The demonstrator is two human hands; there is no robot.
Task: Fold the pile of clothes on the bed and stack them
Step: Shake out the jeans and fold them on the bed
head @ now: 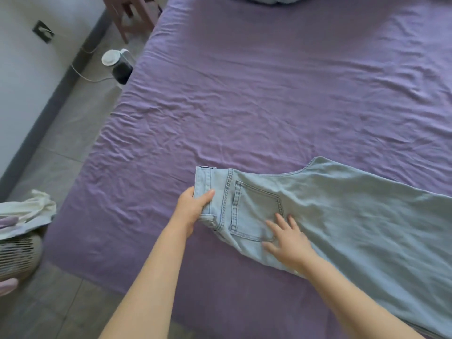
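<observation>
A pair of light blue jeans [342,216] lies flat on the purple bed sheet [244,106], folded lengthwise with a back pocket facing up and the legs running off to the right. My left hand [193,209] grips the waistband at its left end, thumb on top. My right hand [286,238] rests flat on the denim just below the pocket, fingers spread. A bundle of pale blue cloth [276,0] shows at the far top edge of the bed.
A laundry basket [19,253] with white and lilac clothes stands on the floor at the left. A small white appliance [117,64] with a cord sits on the floor by the bed's left edge. A wooden chair [132,15] stands at the top left.
</observation>
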